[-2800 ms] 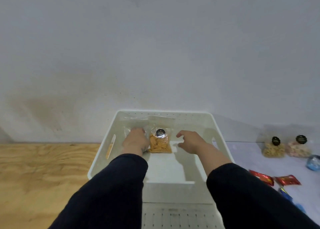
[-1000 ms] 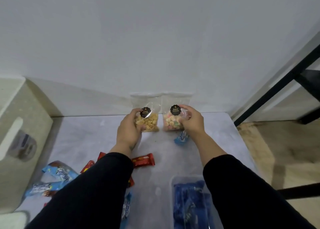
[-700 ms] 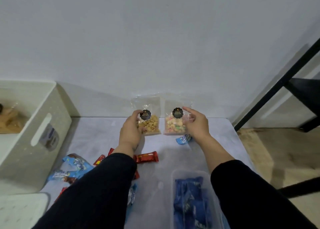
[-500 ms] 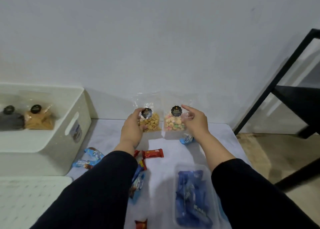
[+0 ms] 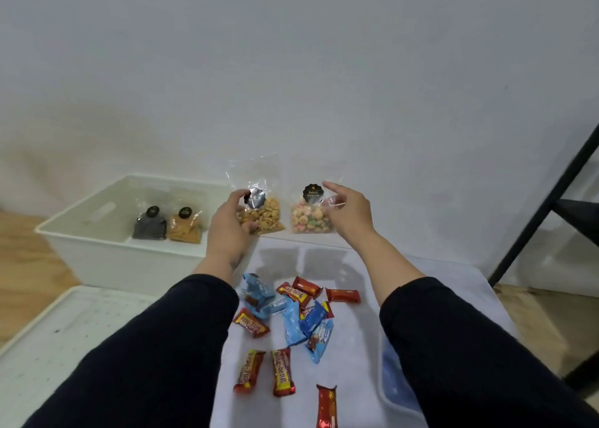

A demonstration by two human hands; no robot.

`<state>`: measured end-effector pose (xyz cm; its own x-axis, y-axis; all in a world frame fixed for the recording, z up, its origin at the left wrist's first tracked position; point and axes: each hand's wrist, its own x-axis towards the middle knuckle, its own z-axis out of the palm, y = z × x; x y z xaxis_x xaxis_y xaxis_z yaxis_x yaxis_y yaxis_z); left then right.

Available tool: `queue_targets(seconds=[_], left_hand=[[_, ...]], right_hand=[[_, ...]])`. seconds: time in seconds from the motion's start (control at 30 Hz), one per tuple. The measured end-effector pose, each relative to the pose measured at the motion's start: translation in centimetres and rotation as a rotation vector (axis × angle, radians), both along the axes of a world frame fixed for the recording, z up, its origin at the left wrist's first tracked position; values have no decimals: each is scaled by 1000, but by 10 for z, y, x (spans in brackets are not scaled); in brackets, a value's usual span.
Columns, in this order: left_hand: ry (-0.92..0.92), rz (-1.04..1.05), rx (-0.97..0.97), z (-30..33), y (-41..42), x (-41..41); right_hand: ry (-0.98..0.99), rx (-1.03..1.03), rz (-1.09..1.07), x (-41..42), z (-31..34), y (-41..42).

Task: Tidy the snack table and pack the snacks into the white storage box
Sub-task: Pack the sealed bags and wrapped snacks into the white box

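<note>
My left hand (image 5: 228, 230) holds a clear bag of golden crackers (image 5: 262, 215) in the air, just right of the white storage box (image 5: 97, 249). My right hand (image 5: 348, 212) grips a clear bag of pastel biscuits (image 5: 309, 218) with a black round label. Both bags hang above the far edge of the white-covered table (image 5: 363, 363). Inside the box stand a dark snack bag (image 5: 148, 225) and an orange snack bag (image 5: 184, 228).
Red wrapped bars (image 5: 282, 371) and blue wrapped snacks (image 5: 298, 322) lie scattered on the table between my arms. A clear tub (image 5: 393, 385) shows under my right sleeve. The box lid (image 5: 48, 340) lies at lower left. A black metal frame (image 5: 551, 207) stands at right.
Both hands have lifted their bags off the table and carried them leftward toward the box. My view has swung left, bringing the box and its two bags into sight.
</note>
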<state>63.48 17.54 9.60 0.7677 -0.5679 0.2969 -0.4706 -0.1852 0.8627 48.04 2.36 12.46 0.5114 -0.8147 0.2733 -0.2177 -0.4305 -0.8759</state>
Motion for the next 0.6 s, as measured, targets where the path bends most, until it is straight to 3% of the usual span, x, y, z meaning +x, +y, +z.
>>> queue_targets(seconds=[0.33, 0.6], left_hand=[[-16, 91, 19, 12, 55, 134], [50, -49, 286, -24, 63, 245]], right_hand=[[15, -39, 24, 137, 10, 47], [259, -64, -106, 253, -14, 77]])
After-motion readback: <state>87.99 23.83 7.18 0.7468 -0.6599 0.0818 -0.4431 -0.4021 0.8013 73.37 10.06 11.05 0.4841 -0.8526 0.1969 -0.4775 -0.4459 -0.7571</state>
